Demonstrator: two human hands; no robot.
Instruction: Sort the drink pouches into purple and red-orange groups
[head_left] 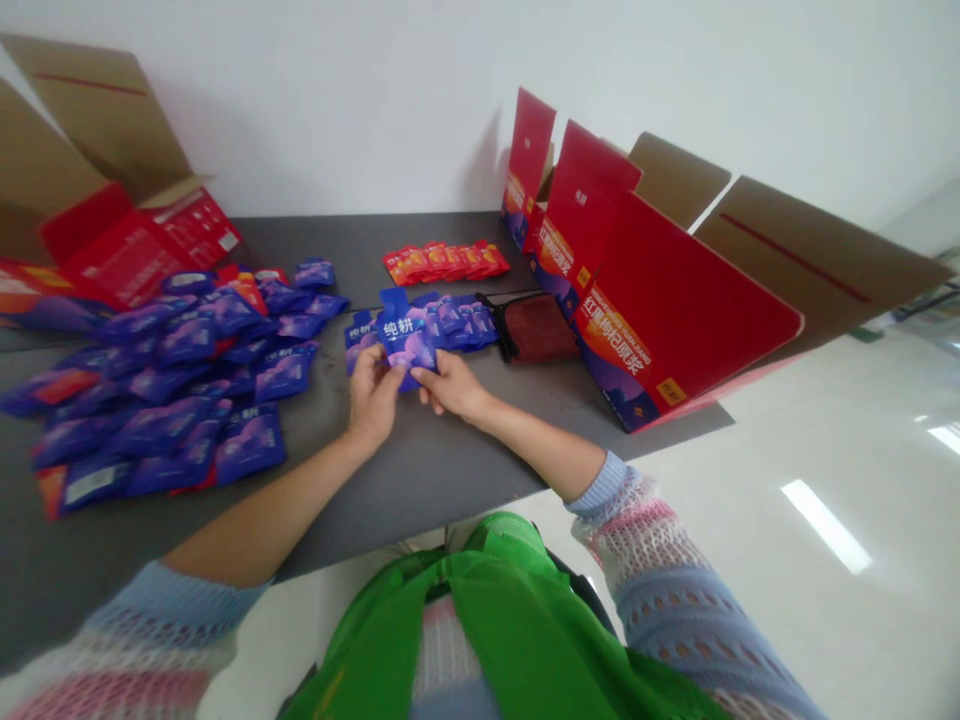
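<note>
Between my two hands I hold a purple sachet (407, 338) with white lettering, its printed face up. My left hand (373, 395) pinches its lower left edge, and my right hand (452, 386) grips the lower right corner. Just behind it lies a row of overlapping purple sachets (457, 320), partly hidden by the one I hold. Farther back is a neat row of red-orange sachets (446, 262). To the left of my left hand spreads a loose heap of purple sachets (180, 370) with a few red ones mixed in.
Red cartons with raised flaps (615, 290) line the right side of the grey table (337, 500). Another open red carton (127, 240) stands at the back left. A dark reddish-brown pouch (538, 328) lies right of the purple row. A white wall rises behind.
</note>
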